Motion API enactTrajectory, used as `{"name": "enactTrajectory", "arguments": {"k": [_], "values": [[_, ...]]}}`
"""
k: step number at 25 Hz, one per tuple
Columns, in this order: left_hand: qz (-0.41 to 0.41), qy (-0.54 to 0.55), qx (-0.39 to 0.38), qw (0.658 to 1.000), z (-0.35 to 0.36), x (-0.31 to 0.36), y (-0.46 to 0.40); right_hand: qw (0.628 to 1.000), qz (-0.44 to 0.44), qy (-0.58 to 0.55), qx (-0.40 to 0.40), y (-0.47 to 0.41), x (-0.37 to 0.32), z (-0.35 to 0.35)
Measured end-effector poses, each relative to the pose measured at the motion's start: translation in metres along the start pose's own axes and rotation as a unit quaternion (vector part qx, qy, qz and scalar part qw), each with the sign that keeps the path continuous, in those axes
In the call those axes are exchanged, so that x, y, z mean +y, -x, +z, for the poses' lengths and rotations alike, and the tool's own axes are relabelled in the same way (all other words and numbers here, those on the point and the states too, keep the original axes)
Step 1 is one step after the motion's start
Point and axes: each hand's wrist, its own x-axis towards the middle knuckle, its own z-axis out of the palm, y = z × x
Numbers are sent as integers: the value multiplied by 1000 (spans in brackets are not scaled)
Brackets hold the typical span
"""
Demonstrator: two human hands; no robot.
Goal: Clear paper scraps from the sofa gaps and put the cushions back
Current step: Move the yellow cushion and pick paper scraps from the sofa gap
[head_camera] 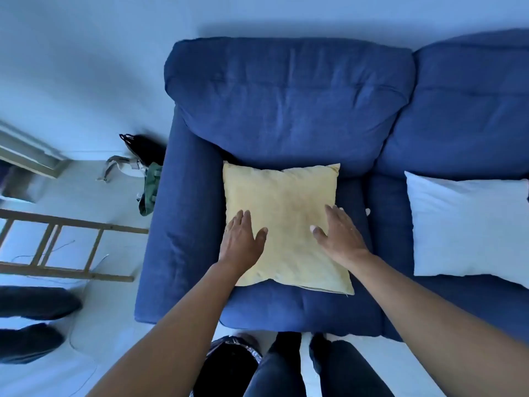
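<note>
Yellow cushion [283, 222] lies flat on the sofa [286, 90] seat, against the backrest. Left hand [243, 239] and right hand [340, 236], 2 flat palms with fingers spread, press its near half. Judged soft, light, compressible; best gripped at side edges.

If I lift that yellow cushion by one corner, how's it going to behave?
The yellow cushion would probably sag and bend, since its cover looks soft and wrinkled. It is likely light for its size, being a thin stuffed pad. Lying flat on the sofa seat, it shouldn't roll or tip.
</note>
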Motion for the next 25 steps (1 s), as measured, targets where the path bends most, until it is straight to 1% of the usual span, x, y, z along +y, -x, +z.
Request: {"name": "enactTrajectory", "arguments": {"k": [4,6,8,10,13,15,17,19,21,25], "values": [[-73,36,-1,997,26,-22,-43,997,51,-27,-44,-50,18,30],[-99,59,6,993,41,-35,-67,996,66,-49,-40,-75,27,42],[-129,85,14,988,58,-51,-95,993,86,-76,-20,-102,40,53],[-158,93,20,983,75,-69,-117,985,125,-117,-17,-126,53,65],[-222,145,34,964,89,-86,-138,959,208,-193,-14,-149,70,80],[-271,208,26,940,91,-98,-144,927,264,-267,-2,-157,80,92],[-310,262,2,914,88,-106,-143,897,289,-335,-8,-158,82,100],[-300,324,-14,897,86,-108,-141,881,279,-382,-2,-156,78,101],[-265,377,-4,888,77,-97,-138,884,246,-396,28,-149,72,94],[-217,398,21,891,61,-55,-111,887,212,-400,87,-123,74,69]]}}
